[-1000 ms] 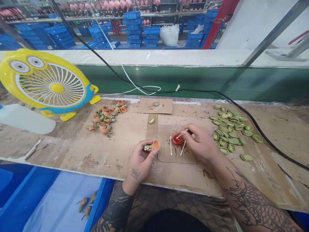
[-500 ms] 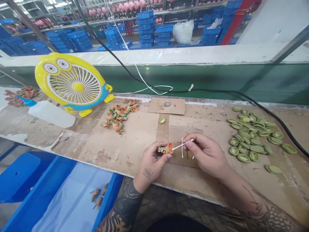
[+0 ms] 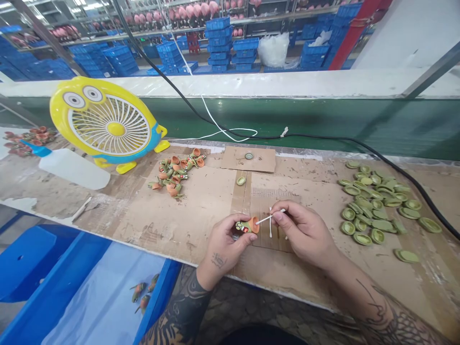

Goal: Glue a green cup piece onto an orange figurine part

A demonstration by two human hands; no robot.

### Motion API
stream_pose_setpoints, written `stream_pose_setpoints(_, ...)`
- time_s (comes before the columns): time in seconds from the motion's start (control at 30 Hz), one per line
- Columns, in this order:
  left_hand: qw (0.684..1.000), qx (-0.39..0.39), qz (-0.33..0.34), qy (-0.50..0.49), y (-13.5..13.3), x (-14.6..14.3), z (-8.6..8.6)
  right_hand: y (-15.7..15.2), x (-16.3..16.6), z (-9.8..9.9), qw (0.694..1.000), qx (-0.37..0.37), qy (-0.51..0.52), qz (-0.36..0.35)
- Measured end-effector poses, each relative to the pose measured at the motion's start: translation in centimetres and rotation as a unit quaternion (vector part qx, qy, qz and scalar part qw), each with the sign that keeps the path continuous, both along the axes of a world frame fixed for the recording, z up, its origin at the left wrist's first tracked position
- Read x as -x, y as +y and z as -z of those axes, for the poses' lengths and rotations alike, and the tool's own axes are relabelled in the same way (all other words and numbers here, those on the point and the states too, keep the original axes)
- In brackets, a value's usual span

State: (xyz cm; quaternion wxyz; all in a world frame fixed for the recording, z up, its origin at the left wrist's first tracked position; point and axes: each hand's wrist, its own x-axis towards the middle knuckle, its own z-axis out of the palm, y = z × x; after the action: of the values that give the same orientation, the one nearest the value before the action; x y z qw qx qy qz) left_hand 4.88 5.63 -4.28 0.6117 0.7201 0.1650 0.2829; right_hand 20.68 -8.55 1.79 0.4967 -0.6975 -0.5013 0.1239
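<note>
Hands work close together at the near edge of the cardboard-covered bench [image 3: 201, 201]. Left hand [image 3: 224, 244] has thumb and fingers closed on a small orange-and-green toy piece [image 3: 247, 225], holding it just above the cardboard with its orange open end turned toward the other hand. Right hand [image 3: 305, 232] pinches a white cotton swab [image 3: 269, 218] between thumb and forefinger, the other fingers curled; the swab's tip touches the toy piece's orange mouth. Another swab [image 3: 270, 225] lies on the cardboard just beyond the toy piece, under the held one. Right of the toy piece, well apart, spreads a scatter of green oval parts [image 3: 373, 211]. Beyond the toy piece sits a single green part [image 3: 241, 180], then a bottle cap [image 3: 249, 155] on a cardboard square. Left and farther off is a heap of orange-green pieces [image 3: 176, 175], with a yellow fan [image 3: 106, 124] and a white squeeze bottle [image 3: 72, 167] behind. Below the bench, left of the toy piece, a blue bin [image 3: 72, 282] holds a few pieces.
</note>
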Motion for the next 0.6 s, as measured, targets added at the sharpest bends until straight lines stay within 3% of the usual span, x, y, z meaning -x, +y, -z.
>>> stream_pose_setpoints(0.27,0.997,0.082,0.014,-0.004,0.0,-0.1,-1.1,-0.1,-0.5,0.2,0.999,-0.029,0.018,-0.004)
stream_pose_setpoints(0.33,0.996,0.09,0.008,-0.013,0.0,-0.1,-1.3,-0.6,-1.1,0.1,0.999,-0.035,0.023,0.025)
stream_pose_setpoints(0.47,0.995,0.097,-0.003,-0.024,0.0,-0.2,-1.1,-1.3,-2.8,-0.4,0.984,0.02,-0.126,0.121)
stream_pose_setpoints(0.6,0.995,0.101,-0.002,-0.021,0.0,-0.2,-0.9,-0.8,-3.9,-0.2,0.971,0.096,-0.187,0.114)
